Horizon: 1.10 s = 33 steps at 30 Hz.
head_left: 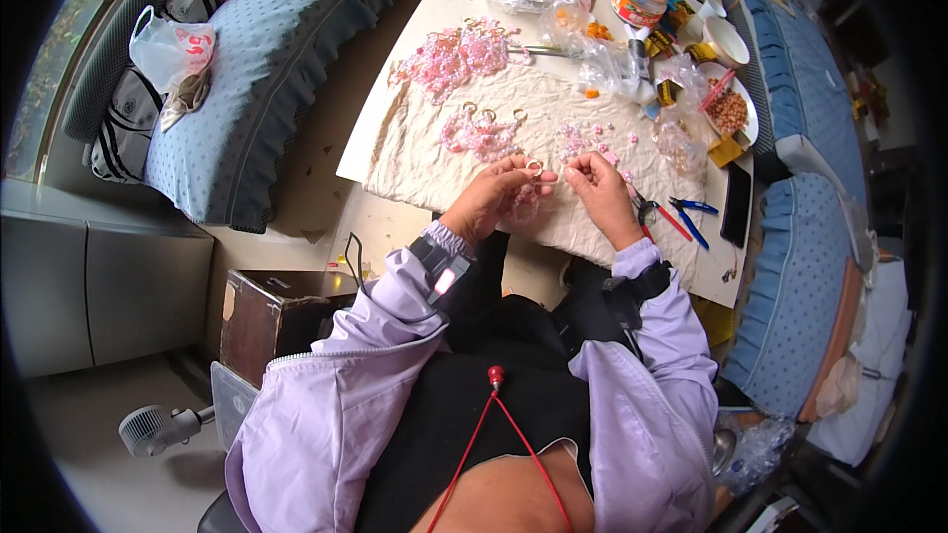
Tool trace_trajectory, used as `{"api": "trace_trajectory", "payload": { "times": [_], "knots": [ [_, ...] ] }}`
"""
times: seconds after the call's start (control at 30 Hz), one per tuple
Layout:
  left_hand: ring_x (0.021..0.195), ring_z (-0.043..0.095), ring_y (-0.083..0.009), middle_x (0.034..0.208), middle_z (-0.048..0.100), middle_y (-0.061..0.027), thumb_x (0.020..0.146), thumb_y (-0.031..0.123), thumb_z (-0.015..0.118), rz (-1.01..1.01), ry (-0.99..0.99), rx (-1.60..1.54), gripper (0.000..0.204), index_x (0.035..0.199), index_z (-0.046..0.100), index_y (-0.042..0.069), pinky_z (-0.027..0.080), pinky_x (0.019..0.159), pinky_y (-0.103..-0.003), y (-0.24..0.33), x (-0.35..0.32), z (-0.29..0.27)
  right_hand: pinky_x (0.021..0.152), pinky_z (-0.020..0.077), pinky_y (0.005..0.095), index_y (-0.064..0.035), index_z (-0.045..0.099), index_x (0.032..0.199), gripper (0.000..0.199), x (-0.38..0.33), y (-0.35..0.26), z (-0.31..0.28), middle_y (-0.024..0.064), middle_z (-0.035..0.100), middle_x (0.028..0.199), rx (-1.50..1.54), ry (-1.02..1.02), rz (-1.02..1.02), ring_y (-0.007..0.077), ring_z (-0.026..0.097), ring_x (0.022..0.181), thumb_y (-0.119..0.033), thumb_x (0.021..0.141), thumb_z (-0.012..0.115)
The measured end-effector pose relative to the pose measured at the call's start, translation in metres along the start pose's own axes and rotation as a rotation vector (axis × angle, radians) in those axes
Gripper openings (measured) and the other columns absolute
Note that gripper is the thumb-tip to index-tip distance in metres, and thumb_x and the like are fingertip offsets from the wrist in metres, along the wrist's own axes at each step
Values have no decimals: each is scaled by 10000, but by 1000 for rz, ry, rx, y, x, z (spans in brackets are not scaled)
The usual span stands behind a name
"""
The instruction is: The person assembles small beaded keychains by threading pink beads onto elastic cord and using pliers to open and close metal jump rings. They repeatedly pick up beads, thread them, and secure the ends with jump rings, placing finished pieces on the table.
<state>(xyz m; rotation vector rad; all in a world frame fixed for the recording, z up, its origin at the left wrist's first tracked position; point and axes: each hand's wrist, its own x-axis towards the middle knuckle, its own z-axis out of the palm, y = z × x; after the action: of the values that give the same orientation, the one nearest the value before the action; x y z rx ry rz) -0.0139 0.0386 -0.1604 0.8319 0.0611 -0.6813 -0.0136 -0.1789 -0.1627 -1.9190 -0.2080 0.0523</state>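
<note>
The left hand pinches a small metal ring with a pink bead string dangling below it; the right hand is closed at the fingertips, though what it holds is too small to tell. Both work over the cream cloth on the counter. A slipped grip could likely scatter the loose pink beads toward the pliers or off the edge.

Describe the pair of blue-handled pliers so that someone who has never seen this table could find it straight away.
Start at the cream cloth spread over the white table, then go to its near right corner, just past the person's right hand. The blue-handled pliers lie there on bare tabletop, left of a black phone. A red-handled tool lies beside them; only the pliers have blue grips.
</note>
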Motion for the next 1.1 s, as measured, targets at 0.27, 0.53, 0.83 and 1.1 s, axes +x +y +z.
{"api": "trace_trajectory", "payload": {
  "times": [0.27, 0.53, 0.83, 1.1],
  "knots": [
    [931, 669, -123, 1072, 712, -93, 1001, 174, 567, 62, 62, 81, 111, 976, 591, 69, 516, 716, -213, 4, -5, 13, 659, 466, 230, -10, 604, 948, 122, -10, -14, 2, -2, 598, 816, 198, -3, 70, 71, 537, 711, -126, 985, 590],
    [773, 670, -120, 963, 726, -58, 940, 226, 684, 154, 229, 229, 160, 982, 636, 79, 473, 568, -226, -8, 0, 23, 668, 446, 214, -25, 650, 936, 120, -18, -34, 6, -28, 617, 815, 151, 64, -29, 51, 518, 714, -144, 952, 651],
    [777, 681, -136, 890, 721, -73, 919, 165, 706, 244, 314, 284, 169, 984, 640, 24, 500, 607, -224, -11, -12, 54, 648, 456, 241, -21, 634, 908, 150, -26, -45, 8, 0, 630, 776, -19, 236, -80, 71, 530, 699, -162, 951, 656],
    [795, 674, -142, 877, 676, -63, 901, 76, 709, 388, 332, 267, 148, 963, 613, -19, 564, 683, -265, -18, -13, 66, 636, 457, 261, -19, 621, 897, 151, -31, -50, 5, 19, 629, 762, -70, 258, -106, 93, 535, 687, -156, 953, 650]
  ]
}}
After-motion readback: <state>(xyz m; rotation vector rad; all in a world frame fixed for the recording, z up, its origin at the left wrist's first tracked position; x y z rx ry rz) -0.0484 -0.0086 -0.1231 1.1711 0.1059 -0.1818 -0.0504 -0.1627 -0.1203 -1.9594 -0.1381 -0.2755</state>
